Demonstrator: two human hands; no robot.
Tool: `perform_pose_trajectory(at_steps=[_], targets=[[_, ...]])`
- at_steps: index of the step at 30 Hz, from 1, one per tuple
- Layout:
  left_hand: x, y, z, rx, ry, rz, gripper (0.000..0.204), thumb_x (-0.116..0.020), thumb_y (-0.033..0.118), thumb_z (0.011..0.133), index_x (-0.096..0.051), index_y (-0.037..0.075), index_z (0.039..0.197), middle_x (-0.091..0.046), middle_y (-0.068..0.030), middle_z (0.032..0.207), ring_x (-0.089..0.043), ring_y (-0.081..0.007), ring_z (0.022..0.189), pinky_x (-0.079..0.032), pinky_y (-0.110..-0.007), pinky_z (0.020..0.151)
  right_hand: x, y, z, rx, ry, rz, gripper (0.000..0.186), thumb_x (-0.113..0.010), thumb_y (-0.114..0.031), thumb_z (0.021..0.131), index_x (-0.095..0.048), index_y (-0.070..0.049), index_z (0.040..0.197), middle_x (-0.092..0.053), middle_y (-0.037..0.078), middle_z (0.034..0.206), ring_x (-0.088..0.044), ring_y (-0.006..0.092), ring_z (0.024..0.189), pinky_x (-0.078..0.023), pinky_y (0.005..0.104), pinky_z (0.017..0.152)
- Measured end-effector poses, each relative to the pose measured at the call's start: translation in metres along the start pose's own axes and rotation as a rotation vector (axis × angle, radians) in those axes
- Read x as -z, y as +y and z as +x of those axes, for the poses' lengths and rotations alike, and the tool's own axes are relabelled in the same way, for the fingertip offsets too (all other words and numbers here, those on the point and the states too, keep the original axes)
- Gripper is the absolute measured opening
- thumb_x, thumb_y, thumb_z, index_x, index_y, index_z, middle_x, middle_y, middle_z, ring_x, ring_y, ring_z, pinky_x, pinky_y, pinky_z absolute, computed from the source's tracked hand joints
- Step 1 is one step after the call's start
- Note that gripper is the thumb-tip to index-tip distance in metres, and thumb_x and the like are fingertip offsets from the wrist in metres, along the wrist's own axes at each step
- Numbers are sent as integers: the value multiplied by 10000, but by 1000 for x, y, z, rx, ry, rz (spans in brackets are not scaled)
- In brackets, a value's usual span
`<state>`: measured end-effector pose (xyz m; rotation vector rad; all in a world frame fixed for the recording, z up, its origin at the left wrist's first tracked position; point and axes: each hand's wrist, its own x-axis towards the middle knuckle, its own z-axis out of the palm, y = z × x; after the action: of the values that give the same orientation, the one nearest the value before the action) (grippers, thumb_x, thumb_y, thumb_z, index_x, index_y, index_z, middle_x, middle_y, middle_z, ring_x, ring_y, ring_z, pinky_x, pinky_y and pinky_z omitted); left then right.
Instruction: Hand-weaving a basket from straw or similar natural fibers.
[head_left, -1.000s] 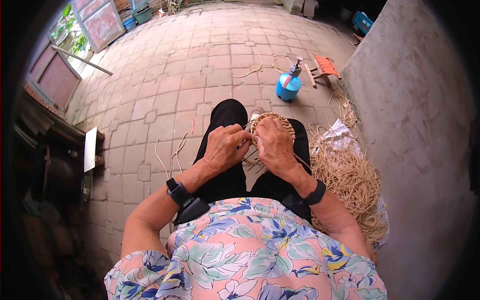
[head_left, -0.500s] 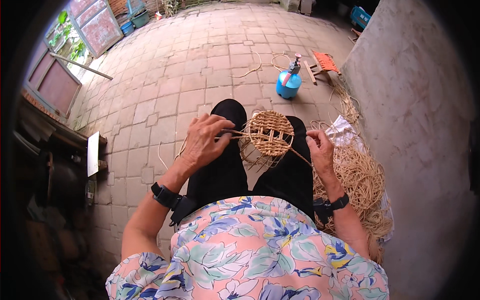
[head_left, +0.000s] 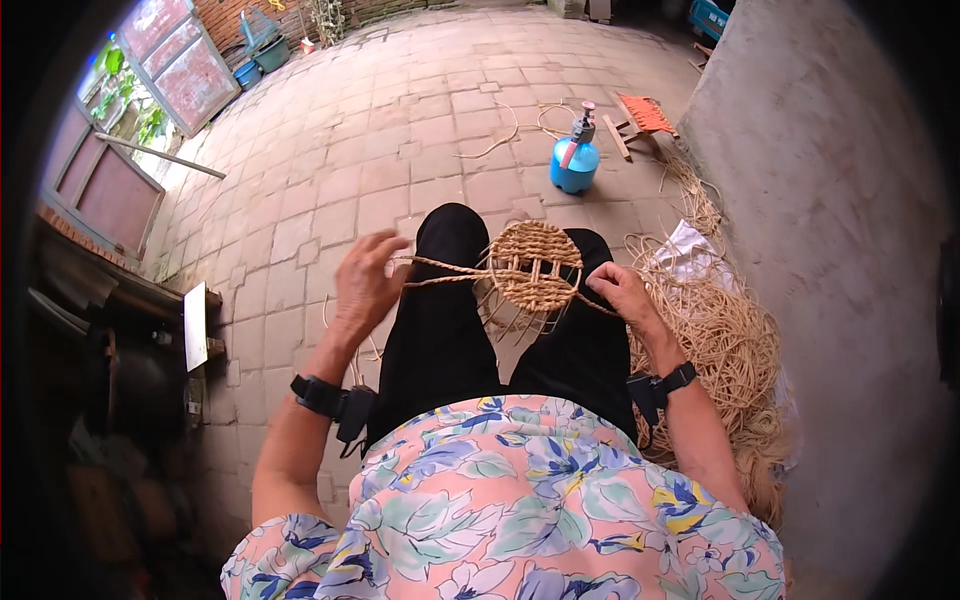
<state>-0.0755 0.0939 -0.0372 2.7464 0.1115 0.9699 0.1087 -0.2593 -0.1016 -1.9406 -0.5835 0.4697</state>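
A round woven straw piece (head_left: 535,243) rests between my black-trousered knees, with openings across its middle and loose ends hanging below. Two straw strands (head_left: 445,280) run from its left side to my left hand (head_left: 370,282), whose fingers are closed on them, slightly blurred. They stretch nearly straight over my left thigh. On the other side, my right hand (head_left: 625,298) pinches a twisted straw cord (head_left: 596,305) close to the disc's lower right edge. The fingertips there partly cover the cord.
A large heap of straw cord (head_left: 715,345) lies on my right, beside a grey wall (head_left: 830,200). Ahead on the paving stand a blue pump sprayer (head_left: 573,168) and a low stool with an orange seat (head_left: 645,115). A white board (head_left: 195,325) is at the left.
My left hand has drawn away to the left, and the strands now show longer and straighter. My right hand has come in closer to the woven disc.
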Motion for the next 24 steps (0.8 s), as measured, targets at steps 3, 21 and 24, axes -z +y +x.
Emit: perform_pose_trajectory(at_steps=[3,21,24], targets=[[-9,50,14,-44,-199,-372,139,-697,110,837,-697,72,971,-695,-99,939,-679,-310,844,-545,-402,724,-1,3,2,-30,12,-26,150,-684,-165,895,-688,-18,923,-653,1,791,-576,83,763,-477,267,701],[4,37,17,156,-331,-447,174,-707,168,861,-726,72,1004,-713,-157,976,-692,-316,876,-545,-378,770,0,15,2,-6,23,-8,162,-683,-168,902,-680,-10,940,-678,19,825,-601,90,790,-487,275,727],[-5,57,19,137,-423,-520,140,-696,149,872,-724,39,954,-700,-147,893,-677,-314,797,-527,-383,722,-3,11,-2,4,53,-9,153,-683,-164,905,-679,-15,941,-662,5,818,-579,78,780,-477,263,722]])
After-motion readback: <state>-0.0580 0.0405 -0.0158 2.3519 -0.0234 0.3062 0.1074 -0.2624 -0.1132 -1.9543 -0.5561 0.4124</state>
